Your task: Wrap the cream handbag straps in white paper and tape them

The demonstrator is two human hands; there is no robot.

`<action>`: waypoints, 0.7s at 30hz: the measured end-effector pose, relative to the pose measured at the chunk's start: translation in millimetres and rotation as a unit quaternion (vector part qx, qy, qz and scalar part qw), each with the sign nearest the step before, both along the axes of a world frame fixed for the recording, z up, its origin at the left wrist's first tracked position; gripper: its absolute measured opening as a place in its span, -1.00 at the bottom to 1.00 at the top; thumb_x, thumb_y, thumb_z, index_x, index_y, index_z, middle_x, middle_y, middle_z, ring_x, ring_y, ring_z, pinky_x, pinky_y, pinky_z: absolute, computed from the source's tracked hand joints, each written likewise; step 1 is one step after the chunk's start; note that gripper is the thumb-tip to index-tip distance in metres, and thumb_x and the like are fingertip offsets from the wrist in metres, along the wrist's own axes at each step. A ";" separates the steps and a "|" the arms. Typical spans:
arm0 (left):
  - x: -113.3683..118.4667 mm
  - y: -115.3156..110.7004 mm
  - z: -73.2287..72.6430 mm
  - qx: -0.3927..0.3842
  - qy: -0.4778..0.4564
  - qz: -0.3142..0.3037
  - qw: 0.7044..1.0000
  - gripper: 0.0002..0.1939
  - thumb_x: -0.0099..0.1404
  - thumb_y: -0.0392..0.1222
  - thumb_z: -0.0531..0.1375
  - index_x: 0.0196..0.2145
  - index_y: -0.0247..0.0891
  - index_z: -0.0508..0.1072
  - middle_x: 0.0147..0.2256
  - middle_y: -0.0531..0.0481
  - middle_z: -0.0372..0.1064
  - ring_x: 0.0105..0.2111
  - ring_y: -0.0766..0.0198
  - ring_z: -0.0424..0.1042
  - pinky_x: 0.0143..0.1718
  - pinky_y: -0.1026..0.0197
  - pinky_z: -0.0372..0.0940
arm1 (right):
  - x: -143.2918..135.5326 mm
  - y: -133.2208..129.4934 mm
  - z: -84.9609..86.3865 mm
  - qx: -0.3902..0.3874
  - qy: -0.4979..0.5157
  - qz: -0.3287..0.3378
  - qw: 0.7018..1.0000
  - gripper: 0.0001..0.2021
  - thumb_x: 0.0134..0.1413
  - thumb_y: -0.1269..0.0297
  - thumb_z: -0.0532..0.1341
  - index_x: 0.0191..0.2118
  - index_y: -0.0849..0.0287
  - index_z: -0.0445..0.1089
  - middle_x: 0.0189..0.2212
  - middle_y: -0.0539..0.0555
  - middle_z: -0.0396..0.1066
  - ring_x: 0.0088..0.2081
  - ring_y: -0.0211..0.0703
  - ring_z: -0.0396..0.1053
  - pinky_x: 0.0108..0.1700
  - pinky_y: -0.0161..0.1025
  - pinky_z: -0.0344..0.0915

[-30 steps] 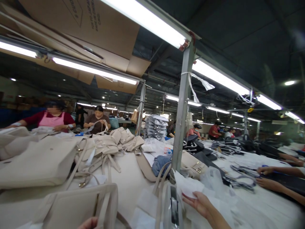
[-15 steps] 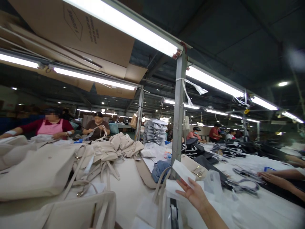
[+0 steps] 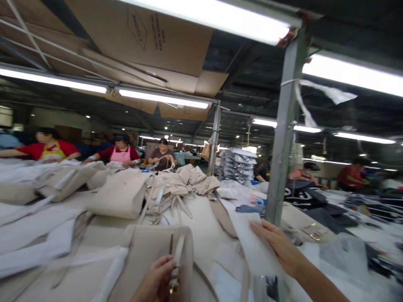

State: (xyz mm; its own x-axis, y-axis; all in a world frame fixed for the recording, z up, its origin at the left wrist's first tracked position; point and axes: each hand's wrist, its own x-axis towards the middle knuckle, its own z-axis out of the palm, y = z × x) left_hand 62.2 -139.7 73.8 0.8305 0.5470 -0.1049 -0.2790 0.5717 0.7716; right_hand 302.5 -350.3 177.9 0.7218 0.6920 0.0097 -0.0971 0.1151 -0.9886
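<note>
My left hand (image 3: 158,277) is closed on a strap (image 3: 179,253) with a gold-coloured buckle, over the front of a beige bag (image 3: 145,243) at the bottom centre. On the right, my right hand (image 3: 277,243) pinches the edge of a white sheet (image 3: 252,241) between thumb and fingers. The sheet hangs down over the table, left of a grey metal post (image 3: 283,147). The fingertips of my left hand are partly hidden behind the strap.
Beige bags (image 3: 118,195) and a pile of straps (image 3: 176,184) cover the left and middle. Plastic-wrapped goods (image 3: 237,165) are stacked behind. Dark bags (image 3: 305,197) lie beyond the post. Several people work across the tables. Lamps hang overhead.
The view has swung left. My left hand has come into clear view, on the strap. My right hand, spread by white paper before, now pinches the sheet, which hangs lower.
</note>
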 end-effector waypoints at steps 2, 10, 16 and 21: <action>-2.3 -2.2 7.0 0.011 -0.003 0.009 1.000 -0.56 -0.18 -0.06 0.49 -0.45 -0.32 0.39 -0.59 0.09 0.33 -0.62 0.41 0.31 -0.57 0.35 0.21 | -36.5 21.2 -14.4 -0.079 -0.062 0.076 0.992 -0.70 -0.19 0.10 0.36 -0.32 0.15 0.41 -0.54 -0.01 0.49 -0.51 -0.15 0.41 -0.42 -0.23 0.33; -8.3 -4.2 17.7 0.039 0.030 0.028 0.998 -0.53 -0.11 0.06 0.44 -0.43 -0.31 0.36 -0.58 0.10 0.32 -0.64 0.46 0.28 -0.63 0.40 0.13 | -103.6 95.0 -88.0 -0.061 -0.092 0.131 0.985 -0.68 -0.14 0.04 0.20 -0.35 0.21 0.40 -0.47 0.05 0.49 -0.41 -0.10 0.43 -0.35 -0.25 0.33; -6.4 -2.6 12.7 0.057 0.067 0.020 0.996 -0.50 -0.13 -0.16 0.41 -0.23 -0.30 0.35 -0.52 0.06 0.41 -0.58 0.37 0.38 -0.52 0.31 0.30 | -111.2 115.1 -108.8 -0.032 -0.066 0.103 0.992 -0.60 -0.15 -0.02 0.22 -0.29 0.24 0.43 -0.52 0.03 0.48 -0.46 -0.13 0.40 -0.40 -0.27 0.30; -4.3 -3.2 11.5 0.191 0.160 0.062 0.967 -0.64 -0.01 0.02 0.29 -0.41 -0.23 0.25 -0.59 0.11 0.34 -0.68 0.38 0.31 -0.68 0.36 0.15 | -124.0 111.3 -101.2 -0.014 -0.018 0.092 0.996 -0.65 -0.11 0.02 0.25 -0.31 0.22 0.45 -0.57 0.00 0.46 -0.53 -0.19 0.35 -0.46 -0.29 0.28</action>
State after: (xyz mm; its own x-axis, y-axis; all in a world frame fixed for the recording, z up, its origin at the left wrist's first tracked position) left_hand 57.9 -142.9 85.2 0.7147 0.6897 -0.1162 -0.0397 0.2059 0.9778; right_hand 178.5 -239.0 76.7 0.5825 0.8128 0.0111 -0.0790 0.0702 -0.9944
